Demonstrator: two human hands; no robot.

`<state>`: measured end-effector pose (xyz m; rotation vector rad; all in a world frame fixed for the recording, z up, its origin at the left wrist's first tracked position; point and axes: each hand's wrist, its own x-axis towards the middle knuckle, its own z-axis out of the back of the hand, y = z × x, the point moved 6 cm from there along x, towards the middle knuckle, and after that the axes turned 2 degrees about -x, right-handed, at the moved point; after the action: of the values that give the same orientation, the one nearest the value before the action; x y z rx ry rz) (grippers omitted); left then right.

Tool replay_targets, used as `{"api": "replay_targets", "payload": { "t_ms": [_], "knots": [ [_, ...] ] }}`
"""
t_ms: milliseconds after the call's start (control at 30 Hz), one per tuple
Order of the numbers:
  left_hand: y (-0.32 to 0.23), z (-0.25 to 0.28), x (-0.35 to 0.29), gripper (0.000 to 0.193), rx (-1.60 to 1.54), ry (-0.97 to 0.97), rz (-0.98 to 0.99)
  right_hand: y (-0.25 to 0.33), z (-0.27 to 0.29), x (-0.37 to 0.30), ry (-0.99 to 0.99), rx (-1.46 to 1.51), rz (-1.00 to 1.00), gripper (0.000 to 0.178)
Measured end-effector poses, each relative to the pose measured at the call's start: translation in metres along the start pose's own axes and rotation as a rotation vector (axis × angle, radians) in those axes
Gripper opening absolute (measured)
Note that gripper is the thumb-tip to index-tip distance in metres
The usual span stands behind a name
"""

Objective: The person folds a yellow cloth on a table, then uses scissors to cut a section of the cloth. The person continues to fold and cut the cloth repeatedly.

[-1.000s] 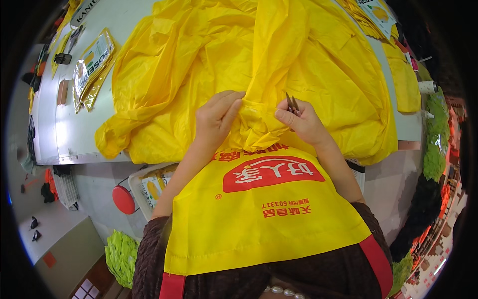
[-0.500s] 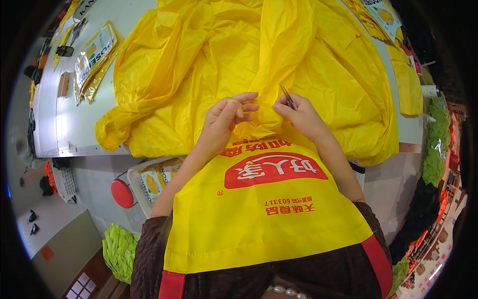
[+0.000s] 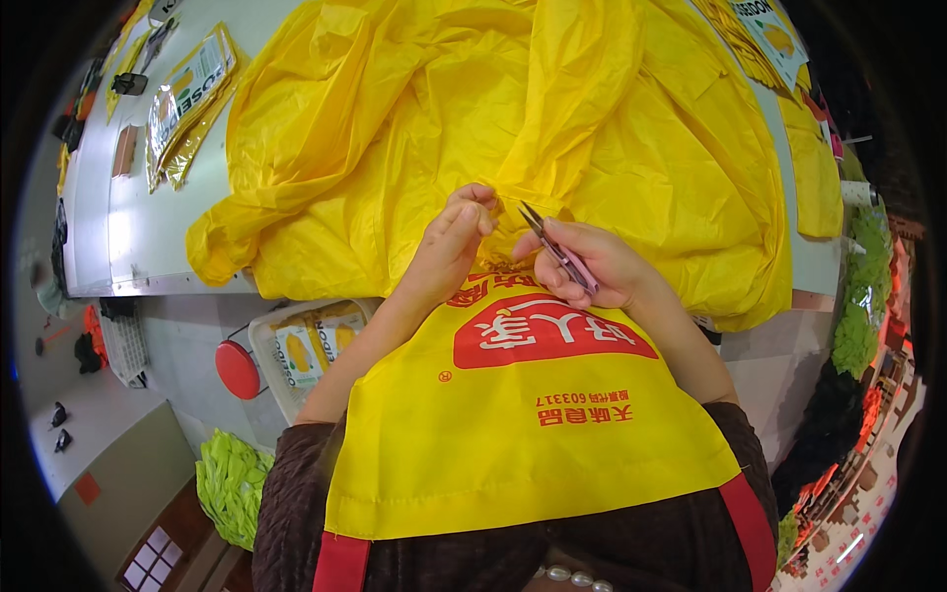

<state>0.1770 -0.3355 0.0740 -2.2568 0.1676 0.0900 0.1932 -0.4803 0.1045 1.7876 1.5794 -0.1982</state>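
A large yellow raincoat point(image 3: 464, 118) of thin shiny cloth lies spread and wrinkled over the table before me, one sleeve point(image 3: 567, 118) running toward my hands. My left hand point(image 3: 452, 242) is closed, its thumb and fingers pinched at the edge of that sleeve's end. In my right hand point(image 3: 597, 259) is a pair of small thread snips point(image 3: 558, 252) with dark pointed blades and pinkish handles. The blades point up and left, toward the sleeve end, with a small gap between their tips. Part of the sleeve end is hidden behind my fingers.
Plastic-packed yellow garments point(image 3: 187, 104) lie on the table point(image 3: 109, 217) at the left. More folded yellow pieces point(image 3: 811, 163) are at the right edge. Below the table stand a white bin point(image 3: 271, 360) with packages, a red round stool point(image 3: 237, 370) and a lime-green heap point(image 3: 232, 488).
My right hand has turned and come lower, showing the snips' full length, blades now angled toward my left hand. My left fingers have closed from a looser spread.
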Motion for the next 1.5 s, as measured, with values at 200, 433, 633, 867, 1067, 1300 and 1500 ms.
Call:
{"api": "replay_targets", "payload": {
  "t_ms": [200, 433, 633, 867, 1067, 1300, 1500],
  "knots": [
    [0.003, 0.002, -0.004, 0.027, 0.091, 0.056, -0.019, -0.01, 0.005, 0.016, 0.003, -0.002, -0.055, 0.04],
    [0.005, 0.001, -0.004, 0.028, 0.231, 0.132, -0.017, -0.006, 0.006, 0.022, -0.056, 0.037, 0.004, 0.038],
    [-0.003, 0.011, -0.01, 0.024, 0.223, 0.031, 0.009, 0.021, 0.015, 0.008, -0.24, -0.404, 0.243, 0.032],
    [-0.118, 0.159, -0.057, 0.013, -0.115, -0.629, -0.467, 0.043, 0.074, -0.033, -0.542, -0.443, 0.558, 0.025],
    [-0.029, -0.002, -0.042, 0.024, 0.637, 0.344, 0.565, 0.04, 0.091, -0.008, -0.626, -0.66, 0.776, 0.021],
    [0.017, -0.068, -0.027, 0.029, 0.676, 0.738, 0.077, 0.049, 0.046, 0.003, -0.603, -1.114, 0.711, 0.038],
    [0.057, -0.075, -0.043, 0.039, 0.482, 0.845, 0.222, 0.038, 0.068, 0.012, -0.641, -0.879, 0.707, 0.043]
  ]
}}
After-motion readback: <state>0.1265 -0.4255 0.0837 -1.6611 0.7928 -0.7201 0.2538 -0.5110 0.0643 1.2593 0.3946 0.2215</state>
